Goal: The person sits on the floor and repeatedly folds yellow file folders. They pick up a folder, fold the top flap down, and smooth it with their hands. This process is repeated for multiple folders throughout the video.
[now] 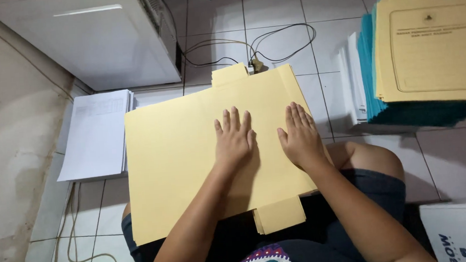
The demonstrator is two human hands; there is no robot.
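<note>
A large pale yellow card folder (174,151) lies across my lap, with a tab sticking out at its far edge and another at its near edge. My left hand (234,137) rests flat on its middle, fingers together and pointing away from me. Close beside it, my right hand (300,136) also presses flat on the folder, near the right edge. Neither hand grips anything.
A stack of white printed sheets (97,134) lies on the tiled floor at left. A tall pile of yellow and teal folders (430,51) stands at right, with white papers (353,84) beside it. A white appliance (100,36), black cables (270,41) and a white box (461,232) surround me.
</note>
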